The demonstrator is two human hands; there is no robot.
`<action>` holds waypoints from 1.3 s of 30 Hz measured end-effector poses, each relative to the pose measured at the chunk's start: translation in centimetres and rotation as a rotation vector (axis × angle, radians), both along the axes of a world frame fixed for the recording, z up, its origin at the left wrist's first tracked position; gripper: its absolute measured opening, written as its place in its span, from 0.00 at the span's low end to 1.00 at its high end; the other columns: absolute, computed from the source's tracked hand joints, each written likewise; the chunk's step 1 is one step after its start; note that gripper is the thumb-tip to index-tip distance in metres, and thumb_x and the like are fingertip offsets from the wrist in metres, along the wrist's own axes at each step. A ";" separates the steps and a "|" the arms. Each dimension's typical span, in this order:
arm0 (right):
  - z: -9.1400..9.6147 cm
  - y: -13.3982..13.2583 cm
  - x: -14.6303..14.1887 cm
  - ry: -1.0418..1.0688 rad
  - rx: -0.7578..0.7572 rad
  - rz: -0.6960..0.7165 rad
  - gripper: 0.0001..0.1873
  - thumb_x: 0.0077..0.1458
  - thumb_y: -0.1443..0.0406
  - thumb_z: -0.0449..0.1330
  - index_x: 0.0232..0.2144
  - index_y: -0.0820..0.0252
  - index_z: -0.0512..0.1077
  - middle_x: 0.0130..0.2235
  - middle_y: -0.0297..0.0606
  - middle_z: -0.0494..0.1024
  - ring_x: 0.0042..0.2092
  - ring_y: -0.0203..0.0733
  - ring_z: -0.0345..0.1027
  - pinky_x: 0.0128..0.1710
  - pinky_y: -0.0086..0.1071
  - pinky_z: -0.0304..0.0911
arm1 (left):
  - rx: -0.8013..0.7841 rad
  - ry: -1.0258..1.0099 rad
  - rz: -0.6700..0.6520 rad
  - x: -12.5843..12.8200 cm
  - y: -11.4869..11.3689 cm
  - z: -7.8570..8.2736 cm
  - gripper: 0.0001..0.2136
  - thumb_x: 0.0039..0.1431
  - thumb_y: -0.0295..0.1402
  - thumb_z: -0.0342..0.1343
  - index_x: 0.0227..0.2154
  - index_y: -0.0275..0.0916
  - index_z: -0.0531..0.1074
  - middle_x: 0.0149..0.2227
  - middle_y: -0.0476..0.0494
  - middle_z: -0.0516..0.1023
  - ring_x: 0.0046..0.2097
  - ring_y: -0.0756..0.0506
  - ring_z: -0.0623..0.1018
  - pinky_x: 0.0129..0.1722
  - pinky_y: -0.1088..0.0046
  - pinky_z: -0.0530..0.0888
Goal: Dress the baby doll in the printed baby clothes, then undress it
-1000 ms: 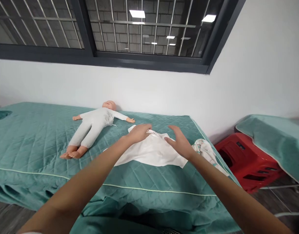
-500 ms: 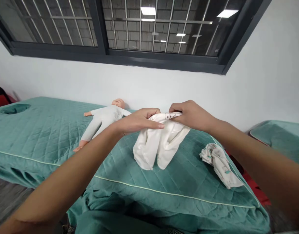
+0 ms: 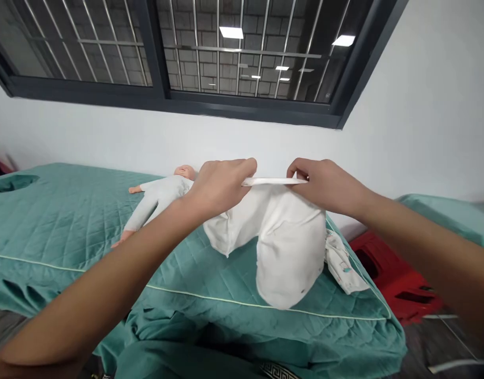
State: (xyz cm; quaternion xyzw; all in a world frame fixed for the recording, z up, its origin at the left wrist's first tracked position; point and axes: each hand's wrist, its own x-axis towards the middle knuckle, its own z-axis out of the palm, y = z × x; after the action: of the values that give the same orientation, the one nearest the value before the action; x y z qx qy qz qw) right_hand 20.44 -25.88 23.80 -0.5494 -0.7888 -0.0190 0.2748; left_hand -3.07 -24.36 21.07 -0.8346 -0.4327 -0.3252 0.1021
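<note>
My left hand point(image 3: 224, 185) and my right hand point(image 3: 329, 185) are raised over the near part of the green quilted bed point(image 3: 214, 281). Between them they pinch the top edge of white baby pants point(image 3: 291, 258), pulled straight like a taut band. Two broad, loose parts of the cloth hang down, the right one lower and nearer to me. Beyond my left forearm, a baby doll point(image 3: 166, 190) in a pale suit lies on its back, partly hidden by that arm. A crumpled white printed cloth point(image 3: 342, 268) rests on the bed, right of the pants.
A red plastic object point(image 3: 403, 284) stands on the floor at the bed's right side. Another green-covered surface point(image 3: 447, 216) is farther right. Behind the bed rises a white wall point(image 3: 127, 134) with a dark-framed barred window point(image 3: 242, 108). A hole point(image 3: 12, 182) opens in the bed's far left.
My hands have moved apart, stretching the top edge of the pants. The cloth has spread wider and swung lower on the right. My view has shifted slightly right, showing more of the red object.
</note>
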 end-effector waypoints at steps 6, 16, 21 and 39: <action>-1.7 -0.1 1.1 -0.270 0.018 -0.070 0.09 0.47 0.72 0.62 0.32 0.54 0.73 0.29 0.38 0.73 0.29 0.43 0.64 0.34 0.35 0.55 | 0.022 0.080 0.213 0.0 -0.5 0.3 0.11 0.57 0.23 0.50 0.41 0.40 0.69 0.39 0.43 0.76 0.44 0.39 0.78 0.44 0.64 0.70; -2.8 -1.0 4.6 -0.361 -0.079 -0.275 0.19 0.55 0.69 0.50 0.43 0.51 0.76 0.42 0.39 0.79 0.41 0.48 0.70 0.35 0.34 0.57 | -0.208 -0.298 0.145 -3.9 1.8 -1.7 0.10 0.58 0.28 0.49 0.40 0.41 0.73 0.42 0.45 0.80 0.43 0.43 0.76 0.47 0.63 0.71; -4.8 -1.4 6.9 -0.213 -0.189 -0.383 0.19 0.56 0.65 0.49 0.44 0.50 0.78 0.39 0.37 0.80 0.38 0.45 0.70 0.33 0.32 0.57 | -0.513 -0.340 0.114 -6.6 2.4 -3.4 0.13 0.59 0.41 0.54 0.40 0.41 0.76 0.43 0.45 0.81 0.46 0.41 0.77 0.48 0.65 0.73; -27.5 5.2 -5.3 -0.052 -0.265 -0.166 0.26 0.64 0.68 0.47 0.61 0.70 0.64 0.65 0.52 0.66 0.67 0.48 0.55 0.67 0.40 0.51 | -0.633 0.018 0.129 1.3 6.7 -23.4 0.15 0.66 0.32 0.50 0.52 0.37 0.72 0.55 0.37 0.77 0.57 0.42 0.76 0.59 0.67 0.71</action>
State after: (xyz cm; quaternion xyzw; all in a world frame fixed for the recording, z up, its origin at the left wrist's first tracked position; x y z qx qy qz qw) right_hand 15.15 -20.70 -3.67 -0.6434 -0.7432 0.0484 0.1769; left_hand -1.72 -17.70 -2.35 -0.7985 -0.5635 -0.1602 -0.1385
